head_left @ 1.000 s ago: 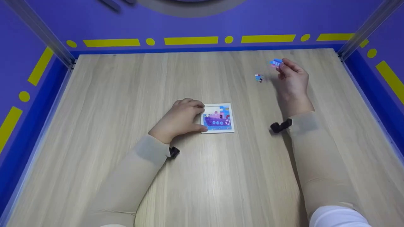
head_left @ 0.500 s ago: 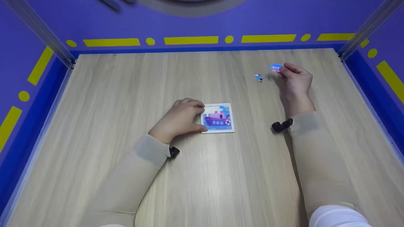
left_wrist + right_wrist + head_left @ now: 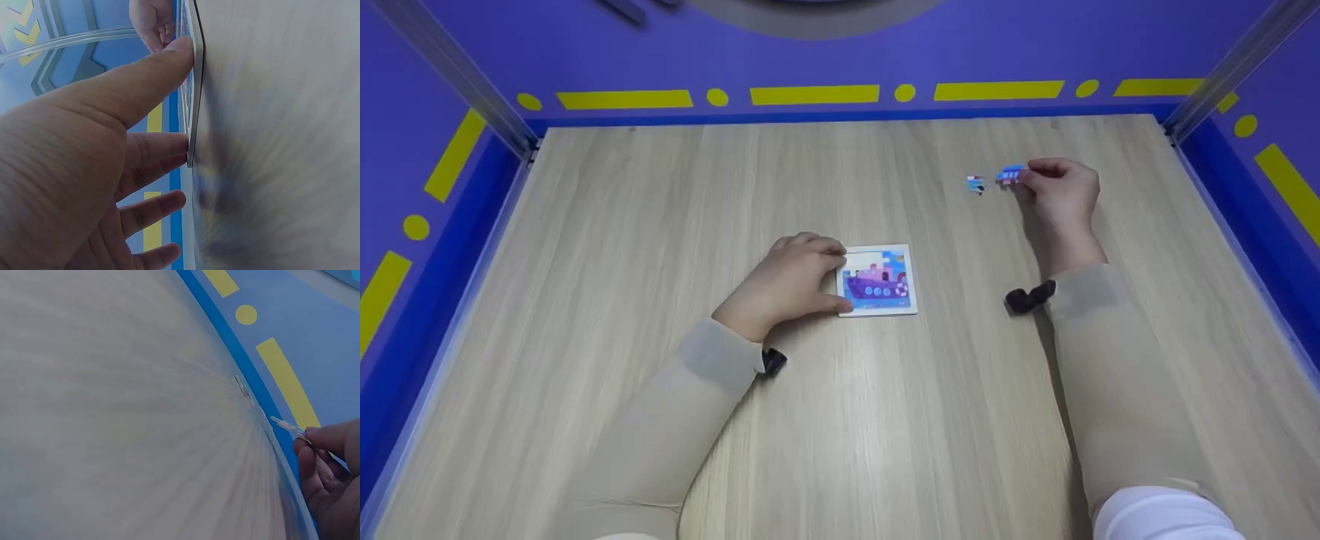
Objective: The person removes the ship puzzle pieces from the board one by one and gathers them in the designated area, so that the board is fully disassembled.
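Observation:
Near the middle of the table lies a white-framed jigsaw puzzle [image 3: 877, 281] with a purple and pink boat picture; a pale bare area shows at its upper left. My left hand [image 3: 787, 281] rests at its left side, thumb and fingertips touching the board, the fingers fairly straight in the left wrist view. At the far right, my right hand [image 3: 1065, 195] pinches a blue and pink puzzle piece [image 3: 1009, 175] between thumb and finger, just above the table. A second puzzle piece [image 3: 976, 184] lies flat to the left of it, also visible edge-on in the right wrist view.
Blue-purple walls [image 3: 810, 67] with yellow marks enclose the wood-grain table [image 3: 660, 202] at the back and sides. Black wrist cameras [image 3: 1027, 300] stick out from both sleeves. A dark object [image 3: 622, 10] shows at the top edge.
My right hand has come down and slightly nearer, bringing its puzzle piece low and close to the loose piece. The left hand and the puzzle have stayed put.

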`<state>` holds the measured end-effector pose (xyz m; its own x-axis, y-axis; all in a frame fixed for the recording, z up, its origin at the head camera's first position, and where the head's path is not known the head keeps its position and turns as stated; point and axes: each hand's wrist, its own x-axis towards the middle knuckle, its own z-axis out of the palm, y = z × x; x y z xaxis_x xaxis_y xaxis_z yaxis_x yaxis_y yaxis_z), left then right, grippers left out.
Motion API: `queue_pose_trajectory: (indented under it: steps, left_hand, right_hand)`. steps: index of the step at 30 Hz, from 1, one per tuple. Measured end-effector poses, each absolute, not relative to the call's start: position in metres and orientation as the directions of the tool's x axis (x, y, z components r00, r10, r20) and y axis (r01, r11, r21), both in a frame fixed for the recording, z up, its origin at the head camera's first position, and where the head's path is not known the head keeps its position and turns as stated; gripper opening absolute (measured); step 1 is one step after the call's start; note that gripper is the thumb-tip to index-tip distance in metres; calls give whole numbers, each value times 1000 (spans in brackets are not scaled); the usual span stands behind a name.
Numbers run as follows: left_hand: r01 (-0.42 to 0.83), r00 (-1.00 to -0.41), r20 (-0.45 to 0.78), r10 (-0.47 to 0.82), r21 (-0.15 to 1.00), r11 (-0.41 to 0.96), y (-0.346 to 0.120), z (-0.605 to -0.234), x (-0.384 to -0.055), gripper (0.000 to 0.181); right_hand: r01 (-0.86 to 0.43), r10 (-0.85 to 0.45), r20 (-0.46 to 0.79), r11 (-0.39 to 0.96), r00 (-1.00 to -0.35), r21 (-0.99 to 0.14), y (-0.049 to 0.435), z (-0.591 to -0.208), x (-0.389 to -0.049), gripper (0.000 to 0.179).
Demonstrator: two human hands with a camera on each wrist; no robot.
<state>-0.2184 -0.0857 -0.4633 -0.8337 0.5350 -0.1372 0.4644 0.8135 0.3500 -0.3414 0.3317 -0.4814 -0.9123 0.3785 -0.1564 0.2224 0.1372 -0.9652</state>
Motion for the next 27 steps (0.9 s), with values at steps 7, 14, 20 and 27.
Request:
queue_pose_trajectory:
  steps: [7,14,20,27]
  left_hand:
    - [470,-832,-132,538,347,812,-86,-465,-219,78]
    - [469,-832,-130,539,355,809,-86,-465,-220,78]
    - [473,-828,-130,545,359,805,-87,-465,-220,77]
    - [471,-827,-138,545,358,806,-87,-464,-220,77]
  right_hand:
    - [254,358,-125,341,-925,-905,335,-484,-346,35]
    - [283,373,-117,429,-920,-858,337,-486,-349,37]
    - [258,374,-65,494,-925,-830,336,-486,-349,40]
    - [246,371,-37,537,-928,-807,335,-486,-347,40]
